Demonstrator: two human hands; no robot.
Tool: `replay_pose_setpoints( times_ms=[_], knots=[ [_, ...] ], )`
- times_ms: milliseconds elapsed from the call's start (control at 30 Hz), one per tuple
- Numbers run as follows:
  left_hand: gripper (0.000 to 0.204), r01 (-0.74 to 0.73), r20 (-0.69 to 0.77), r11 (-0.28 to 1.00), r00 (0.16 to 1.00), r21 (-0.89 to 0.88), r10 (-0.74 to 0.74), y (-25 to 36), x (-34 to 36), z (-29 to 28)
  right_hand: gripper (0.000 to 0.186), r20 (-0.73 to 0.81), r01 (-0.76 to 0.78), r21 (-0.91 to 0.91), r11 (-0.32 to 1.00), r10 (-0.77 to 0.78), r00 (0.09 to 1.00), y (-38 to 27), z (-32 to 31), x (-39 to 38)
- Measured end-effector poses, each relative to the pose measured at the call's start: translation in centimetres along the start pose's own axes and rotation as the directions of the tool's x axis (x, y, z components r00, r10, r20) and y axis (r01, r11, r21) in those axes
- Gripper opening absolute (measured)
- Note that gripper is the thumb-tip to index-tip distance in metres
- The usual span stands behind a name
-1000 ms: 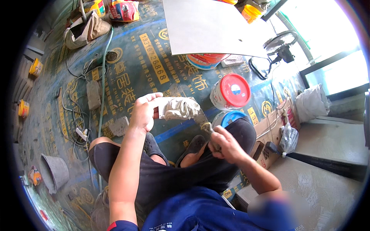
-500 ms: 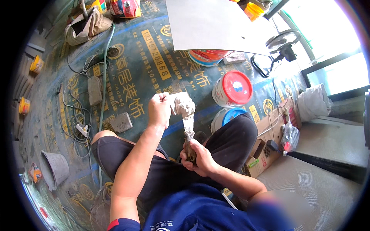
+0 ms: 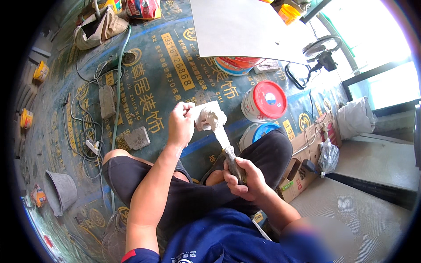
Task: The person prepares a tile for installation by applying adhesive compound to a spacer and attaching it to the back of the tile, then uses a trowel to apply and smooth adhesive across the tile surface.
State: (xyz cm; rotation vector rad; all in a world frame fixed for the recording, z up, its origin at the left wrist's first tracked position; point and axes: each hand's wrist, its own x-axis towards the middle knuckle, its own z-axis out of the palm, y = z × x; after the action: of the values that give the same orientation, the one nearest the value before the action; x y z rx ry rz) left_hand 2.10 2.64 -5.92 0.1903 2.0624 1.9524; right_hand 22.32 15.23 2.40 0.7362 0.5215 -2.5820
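Fingers closed on its edge, my left hand (image 3: 180, 126) holds up a small pale square piece (image 3: 213, 106), perhaps a tile offcut. A lump of whitish paste (image 3: 212, 118) lies on the piece. My right hand (image 3: 248, 179) is wrapped round the dirty dark handle of a trowel (image 3: 222, 138). Its narrow, paste-smeared blade points up and to the left, its tip in the paste. Both hands are raised in front of my crossed legs.
Right of my hands stand a red-lidded bucket (image 3: 270, 99) and a blue-lidded bucket (image 3: 254, 133). Ahead, a large grey panel (image 3: 245, 28) rests over another bucket. A fan (image 3: 324, 52) stands beyond. Left lie cables, a hose (image 3: 119, 83), broken blocks (image 3: 137, 138) and a grey pail (image 3: 61, 193).
My right hand has moved right and slightly forward, tilting the trowel further over. The pale piece in my left hand has tilted, and the paste looks more spread out.
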Motion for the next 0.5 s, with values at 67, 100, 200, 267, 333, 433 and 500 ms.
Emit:
replay_pose_setpoints(
  times_ms=[67, 100, 200, 267, 333, 433, 500],
  knots=[
    [0.015, 0.039, 0.005, 0.997, 0.999, -0.068, -0.039, 0.9, -0.2, -0.2, 0.032, -0.08, 0.167, -0.468, 0.868, -0.23, 0.97, -0.5, 1.5, -0.9],
    [0.017, 0.073, 0.018, 0.988, 0.997, -0.137, -0.072, 1.6, -0.2, -0.1, 0.032, -0.082, 0.172, -0.469, 0.866, -0.237, 0.968, -0.6, 1.4, -1.0],
    [0.024, 0.01, 0.054, 0.998, 0.999, -0.058, -0.007, 3.0, -0.3, -0.8, 0.026, -0.117, 0.208, -0.859, 0.469, -0.574, 0.811, -1.2, 1.4, -1.6],
    [0.031, 0.011, 0.048, 0.999, 0.999, -0.033, -0.01, 3.3, -0.4, -1.3, 0.031, 0.061, 0.218, -0.969, 0.115, -0.745, 0.664, -1.3, 0.3, -1.2],
    [0.033, 0.052, 0.042, 0.989, 0.998, -0.141, -0.046, 4.0, -0.8, -1.3, 0.034, 0.279, 0.225, -0.957, -0.183, -0.791, 0.544, -1.9, 0.0, -0.6],
    [0.034, 0.117, 0.062, 0.97, 0.992, -0.214, -0.106, 5.2, -1.4, -1.3, 0.041, 0.426, 0.076, -0.894, -0.442, -0.781, 0.457, -1.7, -0.4, 0.1],
    [0.034, 0.156, 0.08, 0.956, 0.987, -0.248, -0.14, 5.5, -1.6, -1.3, 0.041, 0.45, 0.063, -0.879, -0.473, -0.776, 0.443, -1.2, -0.9, 0.7]
  ],
)
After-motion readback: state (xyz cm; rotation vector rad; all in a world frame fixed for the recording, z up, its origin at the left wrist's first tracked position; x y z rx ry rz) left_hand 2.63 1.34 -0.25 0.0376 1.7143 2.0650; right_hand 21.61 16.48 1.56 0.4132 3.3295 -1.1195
